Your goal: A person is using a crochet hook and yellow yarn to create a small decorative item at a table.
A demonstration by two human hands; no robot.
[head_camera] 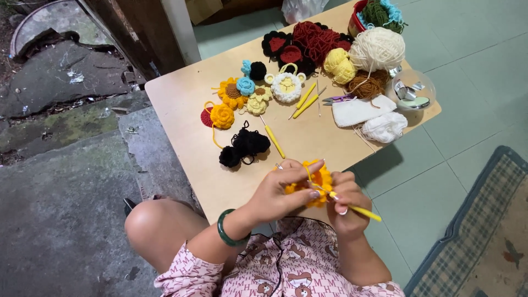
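My left hand (283,190) pinches a small yellow crochet piece (318,181) just above the near edge of a low wooden table (181,104). A green bangle sits on that wrist. My right hand (346,203) grips a yellow-handled crochet hook (360,210) whose metal tip pokes into the yellow piece. A thin yellow strand runs over my left fingers. Both hands are close together, over my lap.
On the table lie a black crochet piece (245,146), a spare yellow hook (273,140), crocheted flowers (234,99), a cream yarn ball (377,48), red yarn (316,41), white knit pieces (366,115), snips (336,99) and a clear round container (411,91). A rug (484,231) lies at right.
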